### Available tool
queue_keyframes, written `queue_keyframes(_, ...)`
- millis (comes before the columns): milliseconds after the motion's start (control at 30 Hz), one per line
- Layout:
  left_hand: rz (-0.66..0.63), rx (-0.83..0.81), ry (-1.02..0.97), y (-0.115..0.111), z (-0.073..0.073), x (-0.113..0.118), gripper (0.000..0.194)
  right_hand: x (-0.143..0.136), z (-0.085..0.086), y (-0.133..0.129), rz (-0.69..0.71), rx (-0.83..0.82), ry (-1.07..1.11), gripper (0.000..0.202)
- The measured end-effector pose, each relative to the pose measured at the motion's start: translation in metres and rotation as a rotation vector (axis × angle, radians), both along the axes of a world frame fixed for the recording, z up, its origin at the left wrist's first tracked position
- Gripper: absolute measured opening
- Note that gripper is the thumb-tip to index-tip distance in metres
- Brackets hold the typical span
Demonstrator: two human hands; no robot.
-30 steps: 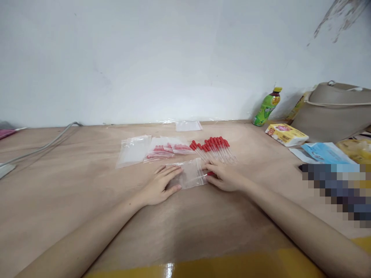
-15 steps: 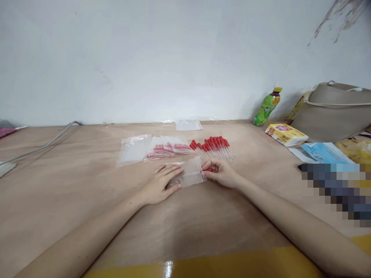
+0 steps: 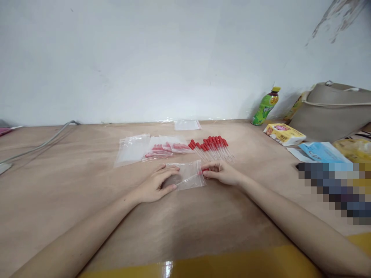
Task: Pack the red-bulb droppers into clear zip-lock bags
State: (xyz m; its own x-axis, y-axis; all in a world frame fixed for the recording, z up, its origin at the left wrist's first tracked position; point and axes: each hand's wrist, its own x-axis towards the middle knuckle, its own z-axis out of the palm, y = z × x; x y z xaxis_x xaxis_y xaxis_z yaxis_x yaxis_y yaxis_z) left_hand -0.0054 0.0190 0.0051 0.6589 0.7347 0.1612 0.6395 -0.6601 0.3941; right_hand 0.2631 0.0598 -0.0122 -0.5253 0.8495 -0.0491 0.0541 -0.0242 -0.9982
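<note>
A clear zip-lock bag (image 3: 188,178) lies flat on the table, its zip end toward the right. My left hand (image 3: 155,185) rests on the bag's left end with thumb and fingers spread. At the bag's mouth, my right hand (image 3: 222,172) pinches a dropper by its red bulb (image 3: 204,170). The dropper's thin clear stem reaches leftward inside the bag; my fingers partly hide the bulb. Just behind are several loose red-bulbed droppers (image 3: 213,146) in a pile. Left of the pile lie bags holding red-bulbed droppers (image 3: 159,150) and a flat bag (image 3: 131,150).
Another flat bag (image 3: 188,125) lies near the wall. Toward the right stand a green drink bottle (image 3: 265,107), a yellow tissue pack (image 3: 284,133) and a grey handbag (image 3: 333,112); a blue packet (image 3: 323,152) lies before them. A grey cable (image 3: 43,143) crosses the left side.
The dropper has slid leftward into the bag, its stem now showing through the plastic. My left hand has shifted slightly left, its thumb and fingers a little wider apart.
</note>
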Motion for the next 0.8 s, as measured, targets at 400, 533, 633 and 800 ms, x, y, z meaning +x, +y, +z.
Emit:
queue_keyframes(400, 0.043, 0.056, 0.008, 0.0, -0.008, 0.005, 0.04, -0.008, 0.002, -0.014, -0.087, 0.095, -0.025, 0.031)
queue_keyframes(533, 0.051, 0.057, 0.019, 0.0, -0.008, 0.005, 0.039, -0.009, 0.003, -0.017, -0.119, 0.255, 0.057, 0.031)
queue_keyframes(633, 0.051, 0.068, 0.028, 0.0, -0.009, 0.006, 0.039, -0.01, 0.003, -0.018, -0.089, 0.198, 0.066, 0.032)
queue_keyframes(800, 0.064, 0.089, 0.026, -0.001, -0.01, 0.007, 0.038, -0.013, 0.003, -0.019, -0.06, 0.111, -0.006, 0.034)
